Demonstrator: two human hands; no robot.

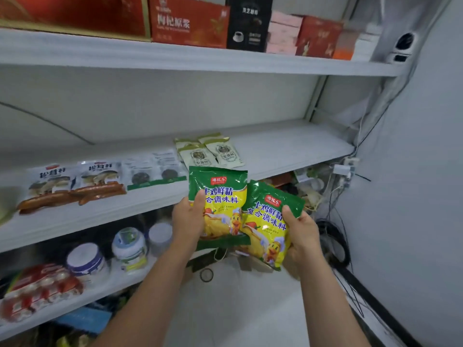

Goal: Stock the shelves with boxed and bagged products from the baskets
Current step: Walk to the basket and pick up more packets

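Presently both hands are up in front of the shelving, one bag each. Left hand [188,219] grips the left bag [223,209] along its left edge, thumb curled over the front, fingers hidden behind. Right hand [303,234] holds the right bag [268,229] by its right edge the same way, thumb on the front face. The right bag is tilted, and its upper left part overlaps the left bag. Both bags are in the air, in front of and just below the lip of the middle shelf [288,149], not resting on it.

Handling, my read:
- Soft sealed pouches in glossy film, probably with a granular fill, so fairly light and floppy.
- The film looks slick. A thumb-and-fingers pinch at the side seam should hold, but I expect the contents to sag toward the low end.
- I would support each bag from beneath when laying it flat.
- Not fragile, though a hard shelf edge could scuff or nick the film.

Shelf notes:
- The stretch to the right of the pale packets [210,152] looks the natural spot for these.
- Further left, dark-window packets [152,171] and sausage packs [72,184] lie flat, faces up.
- Boxes [190,21] stand on the shelf above, jars [129,246] on the one below.
- I can make out no basket.
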